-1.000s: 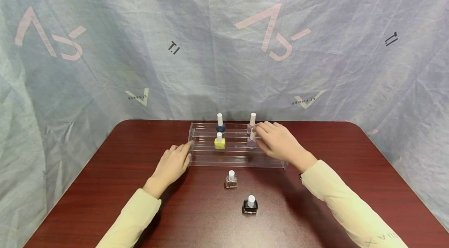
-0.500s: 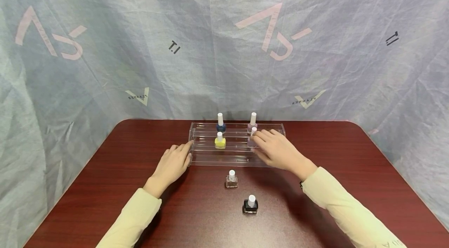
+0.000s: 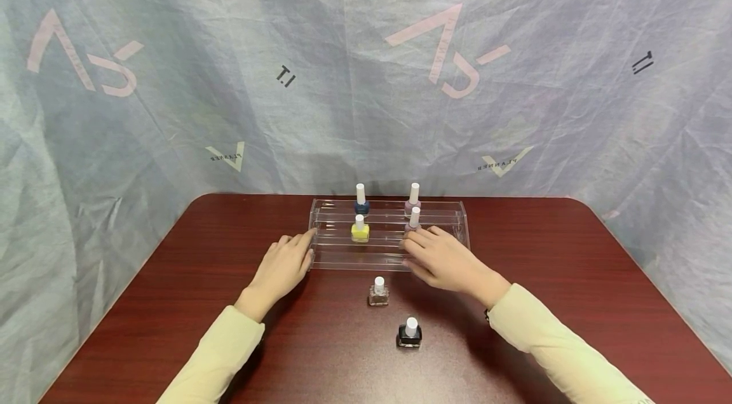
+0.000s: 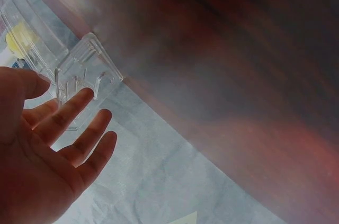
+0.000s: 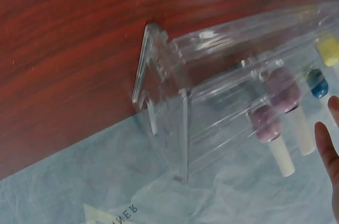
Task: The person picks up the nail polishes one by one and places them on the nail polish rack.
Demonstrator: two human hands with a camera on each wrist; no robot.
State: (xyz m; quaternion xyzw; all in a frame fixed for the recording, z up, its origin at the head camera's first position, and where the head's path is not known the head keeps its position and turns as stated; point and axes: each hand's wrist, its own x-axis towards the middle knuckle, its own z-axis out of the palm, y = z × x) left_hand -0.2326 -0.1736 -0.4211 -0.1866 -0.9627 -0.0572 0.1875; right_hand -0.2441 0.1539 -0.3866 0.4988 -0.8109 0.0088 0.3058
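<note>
Bottles [image 3: 360, 234] number six: four on one rack [image 3: 337, 241], two on one table [image 3: 320, 340], with left grip [image 3: 283, 266] and right grip [image 3: 445, 262] relaxed wide.

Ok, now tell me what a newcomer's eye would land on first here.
The yellow bottle would likely catch the eye first, bright on the clear rack in front of the blue bottle. Next, likely, are the left hand at the rack's left end and the right hand by its right half. Then perhaps the black bottle, the closest one, on the red table.
</note>
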